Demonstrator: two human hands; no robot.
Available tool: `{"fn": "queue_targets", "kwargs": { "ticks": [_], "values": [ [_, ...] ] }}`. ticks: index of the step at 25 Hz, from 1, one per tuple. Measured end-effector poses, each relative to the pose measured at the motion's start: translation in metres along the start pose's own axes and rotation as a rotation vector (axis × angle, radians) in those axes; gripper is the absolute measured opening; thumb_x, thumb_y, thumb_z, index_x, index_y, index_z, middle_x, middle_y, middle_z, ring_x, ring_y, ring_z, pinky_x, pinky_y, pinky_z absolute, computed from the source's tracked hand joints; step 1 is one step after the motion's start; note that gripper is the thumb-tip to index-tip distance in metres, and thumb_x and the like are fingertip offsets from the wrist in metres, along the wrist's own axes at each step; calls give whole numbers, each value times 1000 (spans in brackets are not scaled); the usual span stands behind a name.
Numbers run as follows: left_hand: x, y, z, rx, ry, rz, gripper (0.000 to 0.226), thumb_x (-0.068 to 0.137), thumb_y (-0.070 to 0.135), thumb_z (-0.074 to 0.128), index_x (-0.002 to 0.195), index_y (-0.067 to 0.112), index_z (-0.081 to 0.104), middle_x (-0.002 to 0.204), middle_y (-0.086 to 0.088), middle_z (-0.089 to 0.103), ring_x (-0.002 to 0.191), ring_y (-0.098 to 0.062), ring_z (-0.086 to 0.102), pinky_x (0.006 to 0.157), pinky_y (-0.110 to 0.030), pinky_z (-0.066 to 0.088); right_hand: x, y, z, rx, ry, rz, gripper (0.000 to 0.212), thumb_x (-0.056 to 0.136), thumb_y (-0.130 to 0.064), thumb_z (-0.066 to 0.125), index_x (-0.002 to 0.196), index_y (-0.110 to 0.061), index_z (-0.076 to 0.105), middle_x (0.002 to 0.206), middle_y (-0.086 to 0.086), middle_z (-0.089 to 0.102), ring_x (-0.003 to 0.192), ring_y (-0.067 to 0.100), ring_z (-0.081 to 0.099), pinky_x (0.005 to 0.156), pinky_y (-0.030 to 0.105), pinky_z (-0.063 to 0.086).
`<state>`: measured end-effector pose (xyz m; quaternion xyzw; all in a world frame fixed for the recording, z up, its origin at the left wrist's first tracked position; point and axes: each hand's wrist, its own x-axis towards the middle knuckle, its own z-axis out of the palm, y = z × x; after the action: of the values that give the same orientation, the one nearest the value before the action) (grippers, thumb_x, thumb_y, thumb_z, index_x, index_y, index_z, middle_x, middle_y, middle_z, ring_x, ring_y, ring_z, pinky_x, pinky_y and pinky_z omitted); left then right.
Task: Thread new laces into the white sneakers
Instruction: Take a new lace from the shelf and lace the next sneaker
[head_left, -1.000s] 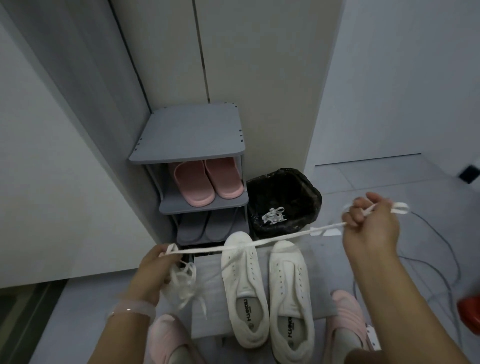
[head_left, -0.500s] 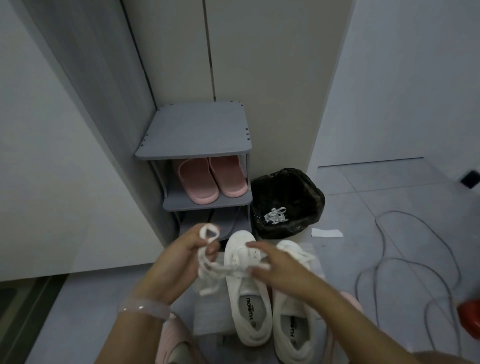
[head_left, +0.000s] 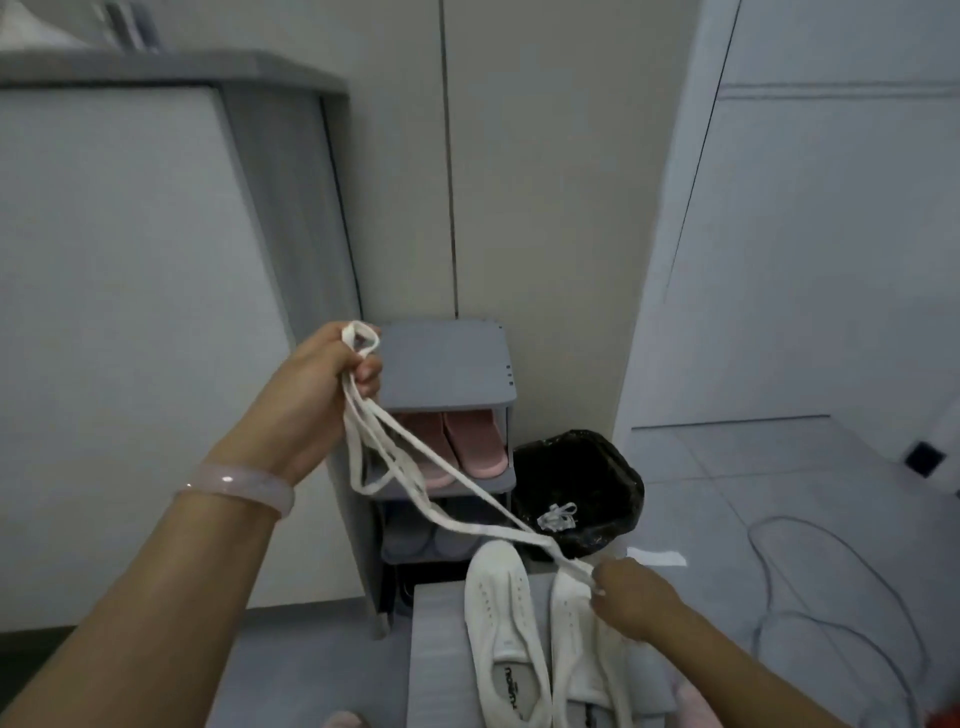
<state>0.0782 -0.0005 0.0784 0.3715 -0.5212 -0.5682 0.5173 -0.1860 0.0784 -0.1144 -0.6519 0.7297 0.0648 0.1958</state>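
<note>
A: Left hand (head_left: 322, 384)?
B: Raised high, fingers curled round a bunched white lace (head_left: 410, 483), loops hanging down in front of the grey shoe rack (head_left: 447, 358).
A: Right hand (head_left: 631, 597)?
B: Low, pinching the same lace's far end just above the right sneaker (head_left: 582, 639). Lace runs slack between the two hands.
A: Sneakers?
B: Left sneaker (head_left: 498, 613) and right one side by side on a grey mat (head_left: 436, 649) on the floor, toes toward the rack. Eyelets on both look empty.
A: Progress?
B: Early, I'd say. Lace being straightened out, nothing threaded yet; both shoes left to do.
A: Room?
B: Tight at left: rack and a cabinet wall close by. Black bin (head_left: 576, 488) with an old lace (head_left: 558, 517) in it sits just past the toes. Right of the mat the floor is more open, though a grey cable (head_left: 831, 587) loops there.
</note>
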Motion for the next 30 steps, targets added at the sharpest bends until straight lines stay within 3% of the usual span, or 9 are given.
{"fn": "queue_targets", "kwargs": {
  "ticks": [2, 4, 8, 12, 15, 17, 21, 26, 30],
  "values": [
    [-8, 29, -2, 17, 37, 48, 33, 84, -10, 21, 80, 14, 43, 46, 5, 43, 40, -8, 37, 40, -13, 31, -9, -2, -32, 35, 9, 1, 19, 95, -22, 43, 92, -10, 57, 99, 5, 59, 98, 21, 59, 62, 24, 34],
    [-16, 52, 2, 55, 50, 87, 35, 86, -11, 23, 84, 15, 47, 56, 0, 46, 46, -9, 41, 44, -16, 36, -23, -18, -73, 183, 74, -36, 21, 92, -19, 48, 71, -14, 50, 72, -2, 51, 69, 11, 55, 49, 17, 32],
    [-30, 73, 20, 154, 4, 82, 32, 91, -11, 26, 95, 11, 49, 58, -7, 54, 48, -13, 59, 67, -30, 47, -68, -63, -167, 531, 284, -227, 24, 94, -18, 47, 70, -16, 52, 63, -4, 53, 54, 7, 45, 46, 15, 34],
    [-41, 74, 30, 247, -46, 90, 17, 98, 3, 34, 106, 12, 47, 68, -6, 58, 60, -16, 65, 65, -28, 47, -110, -91, -229, 669, 303, -366, 19, 96, -12, 43, 88, -8, 60, 66, 3, 60, 41, 7, 38, 38, 12, 30],
    [-39, 76, 34, 235, 81, 90, 22, 98, 2, 32, 112, 10, 47, 71, -5, 51, 49, -10, 49, 48, -17, 41, -121, -97, -248, 788, 376, -343, 34, 97, -6, 40, 130, -10, 45, 65, 4, 58, 32, 0, 38, 35, 10, 29],
    [-41, 76, 38, 327, 90, 93, 21, 98, 5, 33, 109, 12, 50, 68, -4, 48, 45, -7, 38, 41, -13, 30, -124, -96, -253, 882, 395, -346, 37, 98, -8, 40, 136, -10, 39, 68, 4, 57, 39, 1, 42, 38, 10, 31],
    [-52, 71, 66, 589, -154, 88, 20, 92, 17, 53, 112, 16, 54, 84, 4, 52, 65, -4, 44, 51, -9, 36, -130, -102, -254, 1135, 342, -459, 28, 100, -8, 36, 125, -4, 48, 68, 3, 51, 44, 5, 37, 43, 13, 29],
    [-56, 37, 110, 769, -568, 22, 61, 84, 29, 66, 137, 19, 38, 134, 4, 45, 123, -10, 44, 106, -27, 36, -141, -113, -280, 1536, 319, -700, 24, 101, -4, 30, 96, -8, 53, 65, 3, 42, 37, 2, 32, 41, 14, 24],
    [-62, -9, 117, 849, -756, -48, 19, 88, 23, 59, 103, 13, 66, 86, 4, 66, 85, -10, 61, 81, -19, 48, -146, -82, -310, 1725, 428, -759, 27, 100, -4, 32, 90, -11, 55, 57, -1, 47, 37, 3, 33, 38, 13, 26]
  ]
}}
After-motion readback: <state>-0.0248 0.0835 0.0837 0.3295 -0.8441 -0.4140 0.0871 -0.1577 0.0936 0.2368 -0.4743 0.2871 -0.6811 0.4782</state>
